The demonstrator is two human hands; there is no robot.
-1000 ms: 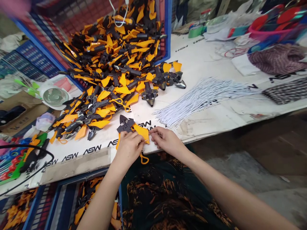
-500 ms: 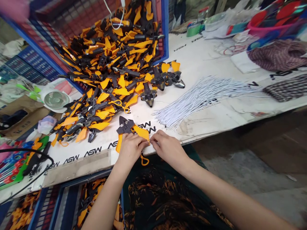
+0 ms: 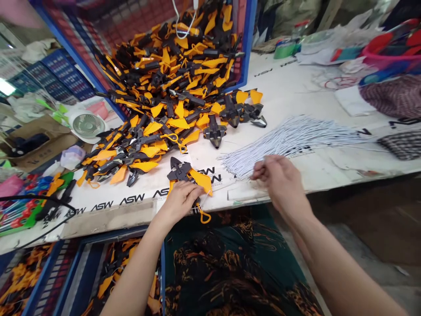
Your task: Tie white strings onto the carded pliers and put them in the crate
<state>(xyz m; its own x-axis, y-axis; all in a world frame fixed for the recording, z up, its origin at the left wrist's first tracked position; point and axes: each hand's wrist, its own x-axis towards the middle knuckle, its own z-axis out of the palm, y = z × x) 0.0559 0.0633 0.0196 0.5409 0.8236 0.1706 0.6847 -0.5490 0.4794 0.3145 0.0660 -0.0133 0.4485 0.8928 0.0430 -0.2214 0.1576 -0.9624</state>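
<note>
My left hand [image 3: 182,199] is closed on a black and orange plane-shaped toy [image 3: 179,170] at the front edge of the table. The toy's dark nose points away from me, and its orange wing [image 3: 201,179] sticks out right of my fingers. Below them hangs an orange loop [image 3: 205,217], and a short bit of white cord shows beside it. My right hand [image 3: 279,180] is raised to the right with its fingers pinched, in front of a bundle of thin white cords [image 3: 283,136]. What the pinch holds, if anything, is too small to make out.
A tipped blue crate [image 3: 249,44] spills a heap of similar toys [image 3: 161,114] over the table. At left are a small fan [image 3: 88,125] and a cardboard box [image 3: 49,140]. Checked cloth [image 3: 403,145] and a pink basin [image 3: 391,57] lie right. Crates of orange parts [image 3: 112,272] stand below.
My right hand has moved away from the toy's orange wing, right and slightly up toward the white cords. My left hand stays on the toy. The whole view has shifted a little.
</note>
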